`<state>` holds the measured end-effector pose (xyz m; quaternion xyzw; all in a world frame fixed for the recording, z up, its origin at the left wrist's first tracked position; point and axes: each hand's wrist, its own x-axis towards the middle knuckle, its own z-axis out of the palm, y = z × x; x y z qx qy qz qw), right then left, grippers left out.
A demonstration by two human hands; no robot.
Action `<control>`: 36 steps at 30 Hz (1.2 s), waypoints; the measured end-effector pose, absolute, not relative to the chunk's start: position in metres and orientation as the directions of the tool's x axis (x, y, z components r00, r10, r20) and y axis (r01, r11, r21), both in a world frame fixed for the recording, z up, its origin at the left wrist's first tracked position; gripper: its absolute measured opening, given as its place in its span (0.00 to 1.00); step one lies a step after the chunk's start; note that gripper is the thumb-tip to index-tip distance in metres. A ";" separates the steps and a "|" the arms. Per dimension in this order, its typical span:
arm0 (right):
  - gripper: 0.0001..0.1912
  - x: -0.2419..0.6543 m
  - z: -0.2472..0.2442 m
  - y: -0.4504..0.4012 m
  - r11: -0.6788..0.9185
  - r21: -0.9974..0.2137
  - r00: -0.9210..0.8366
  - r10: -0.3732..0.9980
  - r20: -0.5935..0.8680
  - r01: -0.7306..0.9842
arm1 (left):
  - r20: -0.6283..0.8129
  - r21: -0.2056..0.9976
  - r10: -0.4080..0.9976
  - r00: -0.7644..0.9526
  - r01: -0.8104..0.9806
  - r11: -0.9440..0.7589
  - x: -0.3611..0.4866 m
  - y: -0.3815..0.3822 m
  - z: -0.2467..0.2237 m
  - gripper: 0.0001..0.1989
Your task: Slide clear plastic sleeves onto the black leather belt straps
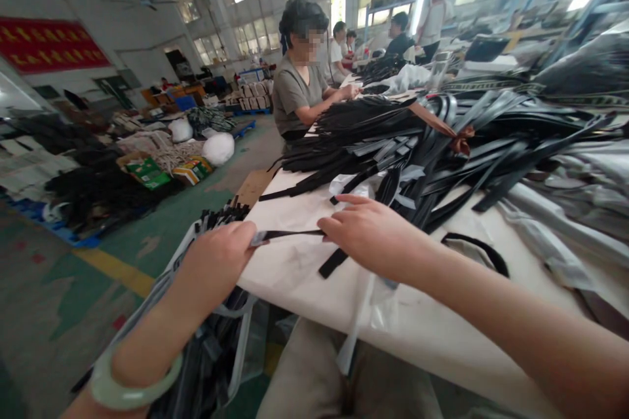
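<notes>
A narrow black strap is stretched between my two hands above the near left corner of the white table. My left hand is closed on its left end, where a small greyish, shiny piece shows at the fingertips. My right hand pinches the other end between thumb and fingers, with the index finger pointing out to the left. Just under the right hand lies a short black strap end. Pale film-like strips hang over the table's near edge below that hand.
Bundled black straps, tied with a brown band, are heaped across the table. A bin full of black strips stands below on the left. Across the table corner a co-worker handles straps. Stacked goods cover the floor further left.
</notes>
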<state>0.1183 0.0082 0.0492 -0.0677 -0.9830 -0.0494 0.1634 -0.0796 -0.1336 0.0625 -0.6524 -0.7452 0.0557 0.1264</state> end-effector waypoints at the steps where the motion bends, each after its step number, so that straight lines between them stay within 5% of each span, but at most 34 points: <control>1: 0.05 0.119 0.051 0.012 0.981 0.078 -0.940 0.143 0.311 0.175 | 0.128 -0.268 0.979 -0.161 0.945 0.190 -0.085 -0.136 0.065 0.09; 7: 0.06 0.112 0.053 -0.009 0.996 0.069 -0.917 0.016 0.400 0.047 | 0.090 -0.190 0.992 -0.084 0.977 0.100 -0.066 -0.134 0.060 0.09; 13: 0.06 0.113 0.041 0.010 0.971 0.088 -0.951 0.197 0.240 0.223 | 0.042 -0.137 0.972 -0.231 0.962 0.235 -0.069 -0.132 0.051 0.08; 17: 0.05 0.106 0.040 0.003 0.987 0.093 -0.954 0.102 0.282 0.133 | 0.018 -0.106 0.980 -0.196 0.975 0.197 -0.059 -0.121 0.044 0.09; 21: 0.09 0.107 0.040 0.006 0.983 0.019 -0.947 0.170 0.271 0.182 | 0.000 -0.027 0.969 -0.247 0.969 0.247 -0.050 -0.111 0.042 0.09; 33: 0.09 0.106 0.028 -0.002 0.979 -0.037 -0.961 0.205 0.187 0.202 | -0.052 0.477 0.980 -0.194 0.857 0.195 -0.035 -0.094 0.038 0.03; 36: 0.06 0.111 0.029 0.011 0.977 -0.043 -0.956 0.214 0.200 0.209 | -0.038 0.669 0.978 -0.205 0.722 0.177 -0.047 -0.110 0.033 0.21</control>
